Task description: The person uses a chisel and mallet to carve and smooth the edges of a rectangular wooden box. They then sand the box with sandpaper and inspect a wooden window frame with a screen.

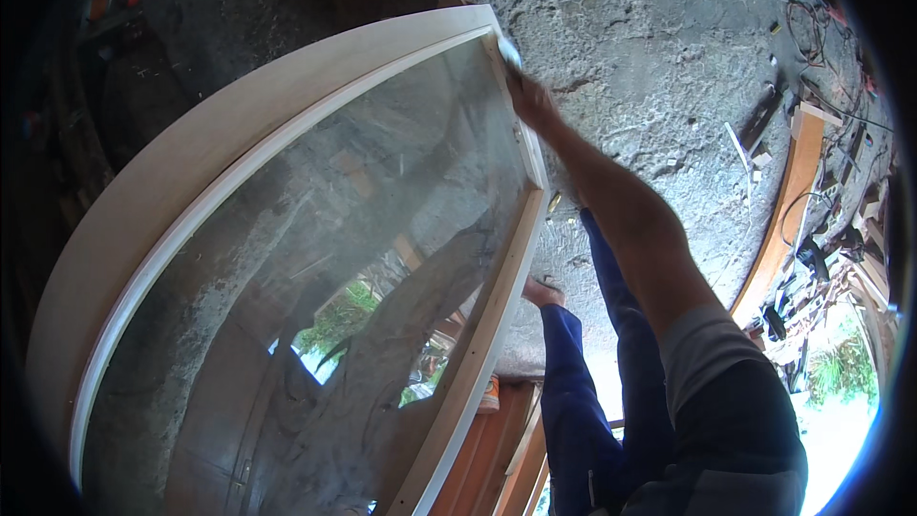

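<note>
A large wooden-framed glass panel (382,191) with a pale, seemingly curved outer edge (220,115) fills the left and middle of the view. Reflections of greenery and a figure show in its glass. My right hand (531,103) reaches to the far right corner of the frame, its fingers closed. Between those fingers and the corner is a small pale bluish-white piece (509,50), blurred, whose kind I cannot make out. It seems to touch the frame's short side (521,139). My left hand is not in view.
Rough concrete floor (650,67) lies beyond and right of the panel. A long curved wooden board (788,201) lies at the right, beside scattered cables (812,33), offcuts and tools. Reddish-brown boards (487,454) and an orange-and-white container (489,396) are near my legs (583,401).
</note>
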`<move>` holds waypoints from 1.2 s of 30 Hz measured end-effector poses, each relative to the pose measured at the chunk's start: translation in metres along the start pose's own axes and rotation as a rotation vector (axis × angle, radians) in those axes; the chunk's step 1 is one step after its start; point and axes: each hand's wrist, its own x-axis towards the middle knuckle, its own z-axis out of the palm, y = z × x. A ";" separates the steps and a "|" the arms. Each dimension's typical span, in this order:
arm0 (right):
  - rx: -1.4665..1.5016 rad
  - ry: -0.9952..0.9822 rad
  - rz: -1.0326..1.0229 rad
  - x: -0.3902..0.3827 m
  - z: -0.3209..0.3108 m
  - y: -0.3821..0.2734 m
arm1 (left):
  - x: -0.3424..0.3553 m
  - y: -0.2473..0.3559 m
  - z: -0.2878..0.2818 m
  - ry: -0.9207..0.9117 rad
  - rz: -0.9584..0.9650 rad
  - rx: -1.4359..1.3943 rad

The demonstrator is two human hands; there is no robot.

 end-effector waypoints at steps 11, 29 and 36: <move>-0.098 -0.027 0.320 -0.063 -0.037 0.037 | 0.007 -0.004 -0.011 0.007 -0.004 -0.025; 0.654 -0.133 0.579 -0.315 -0.014 -0.101 | 0.057 -0.017 -0.121 0.173 0.054 -0.099; 0.761 -0.656 -0.753 -0.551 -0.160 -0.474 | 0.091 -0.030 -0.226 0.346 0.039 -0.202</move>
